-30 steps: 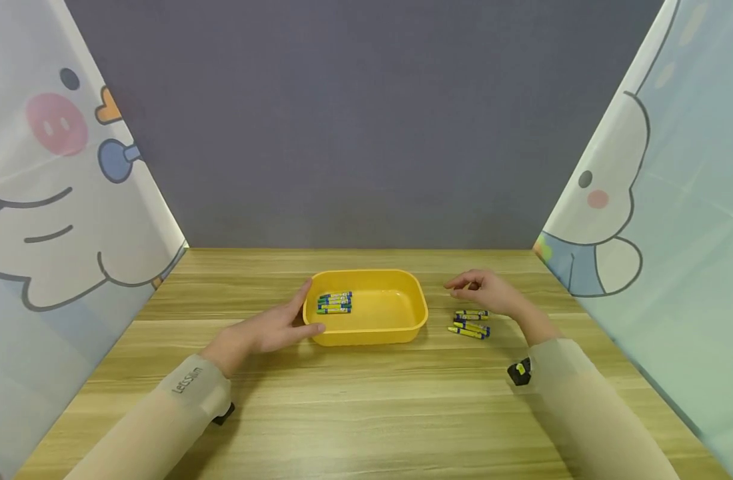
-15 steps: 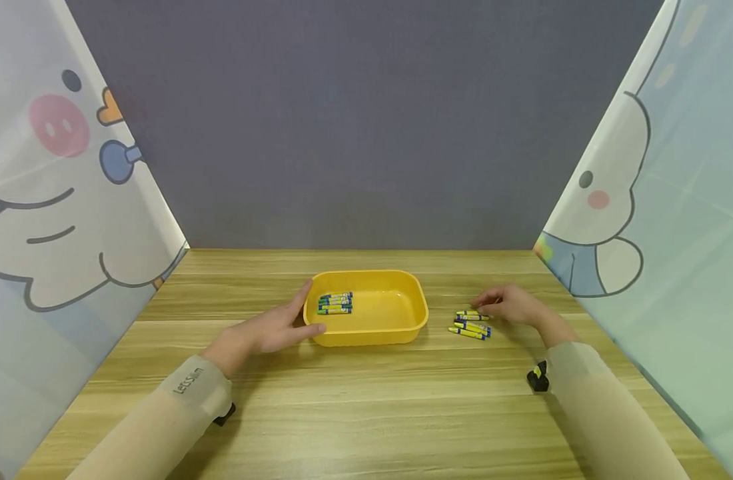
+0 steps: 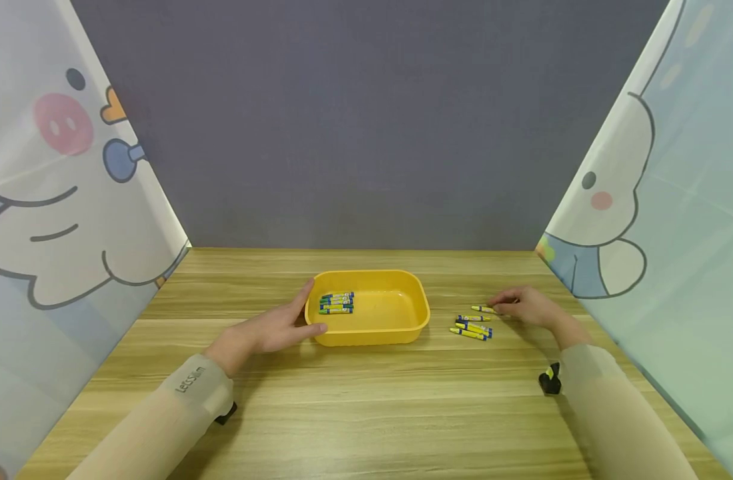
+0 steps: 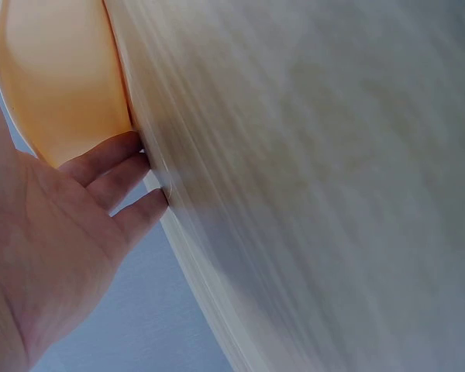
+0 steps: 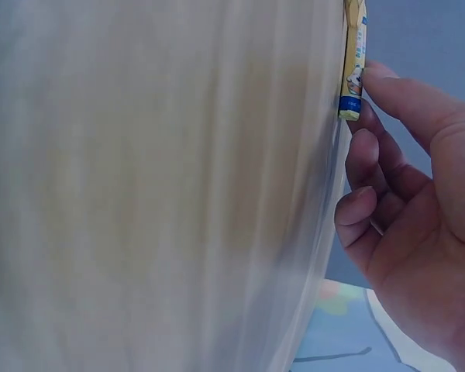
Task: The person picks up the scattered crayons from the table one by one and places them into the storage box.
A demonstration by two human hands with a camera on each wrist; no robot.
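Observation:
My left hand (image 3: 276, 327) rests at the left end of a yellow plastic tray (image 3: 396, 333), thumb on the near rim and fingers stretched along the end wall. In the left wrist view, the fingertips touch the tray's wall (image 4: 62, 70) low by the tabletop. Inside the tray, several green crayons (image 3: 336, 303) lie side by side at the left. To the right, my right hand (image 3: 525, 307) pinches a yellow crayon (image 3: 482, 309) with a blue band between thumb and forefinger, close over the table. Just nearer lie several more yellow crayons (image 3: 471, 329).
The wood-grain table (image 3: 366, 407) ends at a dark grey panel (image 3: 366, 133) behind. Cartoon-printed curtains (image 3: 690, 220) stand along both sides. The pale sleeves (image 3: 612, 400) of both arms cross the table's front, each with a small black device at the wrist.
My right hand has moved right and down to the crayons, taken hold of a yellow one and drawn it slightly away to the right. The left hand and tray stay put.

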